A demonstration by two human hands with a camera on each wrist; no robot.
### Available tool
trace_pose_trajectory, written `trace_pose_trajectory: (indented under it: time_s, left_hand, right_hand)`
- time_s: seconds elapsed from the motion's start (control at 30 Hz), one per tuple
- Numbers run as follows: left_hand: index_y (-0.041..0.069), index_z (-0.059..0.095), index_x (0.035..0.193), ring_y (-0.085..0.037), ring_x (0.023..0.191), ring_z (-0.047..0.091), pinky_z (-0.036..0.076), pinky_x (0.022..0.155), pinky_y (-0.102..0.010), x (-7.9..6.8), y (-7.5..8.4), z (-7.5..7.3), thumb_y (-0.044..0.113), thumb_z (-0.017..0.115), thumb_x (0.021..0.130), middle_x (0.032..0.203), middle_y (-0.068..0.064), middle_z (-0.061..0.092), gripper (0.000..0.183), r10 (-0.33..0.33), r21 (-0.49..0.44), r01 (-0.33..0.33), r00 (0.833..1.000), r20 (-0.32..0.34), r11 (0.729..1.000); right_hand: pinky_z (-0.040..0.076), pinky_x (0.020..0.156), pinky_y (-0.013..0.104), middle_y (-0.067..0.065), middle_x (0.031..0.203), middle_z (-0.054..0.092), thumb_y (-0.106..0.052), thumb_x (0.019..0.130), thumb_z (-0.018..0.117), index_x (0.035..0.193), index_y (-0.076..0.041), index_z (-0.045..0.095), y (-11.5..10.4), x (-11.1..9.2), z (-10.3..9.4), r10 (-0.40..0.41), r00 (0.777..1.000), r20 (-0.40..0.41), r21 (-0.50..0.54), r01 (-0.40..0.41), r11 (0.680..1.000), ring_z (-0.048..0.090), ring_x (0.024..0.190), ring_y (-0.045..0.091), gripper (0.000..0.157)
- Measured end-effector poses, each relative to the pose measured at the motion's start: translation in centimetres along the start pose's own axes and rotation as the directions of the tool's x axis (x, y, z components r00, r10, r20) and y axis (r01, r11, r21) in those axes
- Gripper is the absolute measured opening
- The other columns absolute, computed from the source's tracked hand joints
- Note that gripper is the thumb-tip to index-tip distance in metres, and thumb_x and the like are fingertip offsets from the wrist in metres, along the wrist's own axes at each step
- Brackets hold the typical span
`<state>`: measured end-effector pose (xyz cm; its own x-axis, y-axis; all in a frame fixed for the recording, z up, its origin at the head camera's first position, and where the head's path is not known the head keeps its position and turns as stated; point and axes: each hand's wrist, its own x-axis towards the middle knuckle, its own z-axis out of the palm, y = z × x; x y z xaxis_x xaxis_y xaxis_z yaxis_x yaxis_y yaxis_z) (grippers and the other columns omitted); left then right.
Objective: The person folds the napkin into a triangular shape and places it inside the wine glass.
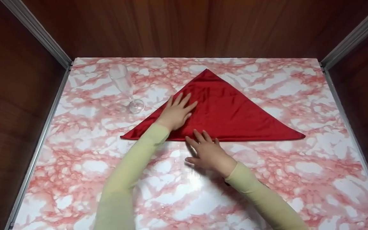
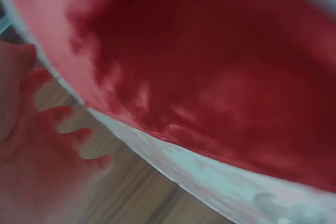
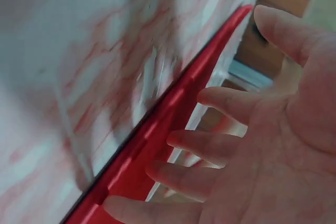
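Red cloth — left grip over it, right grip at near edge (both splayed)

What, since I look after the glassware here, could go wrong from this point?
The clear stemmed flute stands just beyond the left sloping edge of the triangular red cloth, near the left hand; a leftward sweep could perhaps tip it, its stem being slender.
The glossy cloth already shows creases, and it might slide or wrinkle more if the left hand, over it, or the right hand, at its near edge, pushes unevenly.
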<state>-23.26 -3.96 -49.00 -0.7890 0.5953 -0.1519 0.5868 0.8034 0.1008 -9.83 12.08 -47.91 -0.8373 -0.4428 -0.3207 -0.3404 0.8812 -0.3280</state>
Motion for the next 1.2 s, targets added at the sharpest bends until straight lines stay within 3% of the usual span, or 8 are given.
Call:
trace_pose_trajectory:
  time_s: [0.17, 0.3, 0.53, 0.9, 1.2]
  left_hand:
    - [0.033, 0.024, 0.152, -0.035, 0.143, 0.007, 0.012, 0.11, -0.06, 3.5, -0.6, -0.5, 0.036, 0.036, 0.103, 0.159, -0.005, 0.011, 0.05, 0.019, 0.052, -0.022, 0.999, 0.047, 0.998]
    - [0.037, 0.023, 0.152, -0.034, 0.143, 0.011, 0.02, 0.109, -0.059, 4.5, -1.3, -0.4, 0.033, 0.038, 0.104, 0.159, -0.006, 0.011, 0.051, -0.004, 0.076, -0.003, 0.995, 0.095, 0.997]
    - [0.035, 0.024, 0.152, -0.032, 0.143, 0.014, 0.029, 0.107, -0.053, 4.8, -1.7, 0.0, 0.006, 0.044, 0.099, 0.158, -0.009, 0.015, 0.063, 0.001, 0.064, -0.01, 0.991, 0.136, 0.998]
    - [0.033, 0.029, 0.15, -0.032, 0.142, 0.018, 0.035, 0.104, -0.05, 4.7, -2.1, -0.2, 0.004, 0.044, 0.099, 0.156, -0.01, 0.022, 0.061, 0.027, 0.097, -0.036, 0.995, 0.092, 0.995]
    - [0.032, 0.034, 0.149, -0.033, 0.137, 0.029, 0.044, 0.095, -0.049, 4.2, -3.0, -0.4, 0.003, 0.043, 0.099, 0.153, -0.012, 0.028, 0.059, 0.012, 0.086, -0.017, 0.998, 0.063, 0.996]
  right_hand:
    - [0.022, 0.099, 0.072, 0.013, 0.158, 0.012, -0.056, 0.085, 0.063, 0.152, -0.025, 0.028, -0.9, 0.7, 0.1, -0.005, 1.0, 0.022, -0.013, 0.006, 1.0, 0.01, 0.14, 0.044, 0.081]
    - [0.024, 0.096, 0.074, 0.01, 0.158, 0.013, -0.055, 0.086, 0.062, 0.152, -0.026, 0.027, -1.1, 1.0, 0.3, 0.001, 1.0, 0.022, -0.034, 0.0, 0.999, 0.012, 0.139, 0.046, 0.08]
    - [0.029, 0.092, 0.075, 0.006, 0.158, 0.015, -0.056, 0.086, 0.062, 0.15, -0.025, 0.034, -0.6, 1.2, 0.7, 0.006, 1.0, 0.018, -0.066, -0.005, 0.998, 0.015, 0.138, 0.049, 0.077]
    - [0.027, 0.093, 0.075, 0.005, 0.158, 0.016, -0.053, 0.086, 0.062, 0.149, -0.026, 0.035, -0.1, 1.7, 0.2, 0.011, 1.0, 0.024, -0.042, -0.01, 0.999, 0.013, 0.139, 0.047, 0.074]
    - [0.025, 0.094, 0.075, 0.003, 0.157, 0.02, -0.05, 0.087, 0.064, 0.147, -0.025, 0.041, 1.2, 1.6, 0.0, -0.046, 0.999, -0.009, -0.013, 0.045, 0.999, 0.015, 0.139, 0.046, 0.069]
